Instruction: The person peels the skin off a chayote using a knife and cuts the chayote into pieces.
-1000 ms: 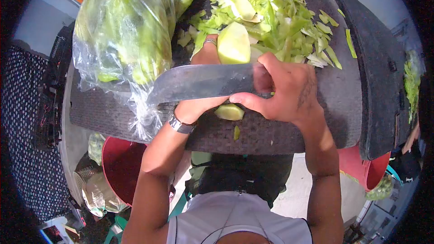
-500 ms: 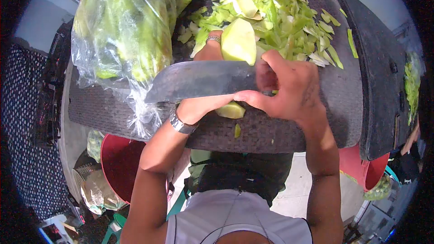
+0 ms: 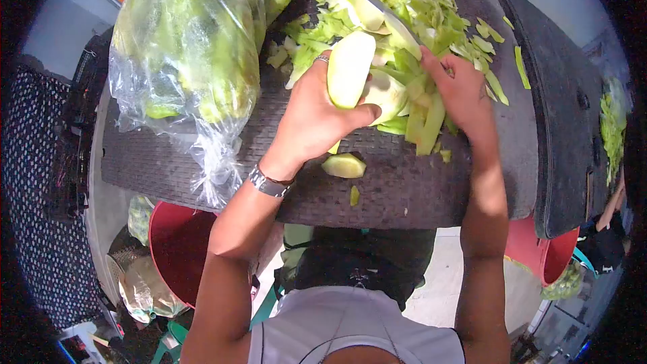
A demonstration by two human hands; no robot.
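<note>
My left hand [image 3: 320, 111] is wrapped round a peeled pale green fruit [image 3: 352, 71], its cut face turned up. Just right of it, my right hand [image 3: 461, 87] grips a knife [image 3: 387, 17] whose blade points up and left over a heap of green peelings and slices [image 3: 421, 10]. The knife's handle is mostly hidden in my fingers. Below my left hand, a cut piece of fruit [image 3: 344, 166] lies on the dark woven table top [image 3: 404, 195], with a small green scrap [image 3: 354, 195] under it.
A knotted clear plastic bag [image 3: 192, 47] of green fruit lies at the left of the table. A dark chair back [image 3: 563, 114] stands at the right. Red containers [image 3: 176, 249] are below the table's left and right sides.
The knife has swung from lying level in front of the fruit to slanting over the heap. My right hand has turned and moved up right. My left hand is now in fuller view.
</note>
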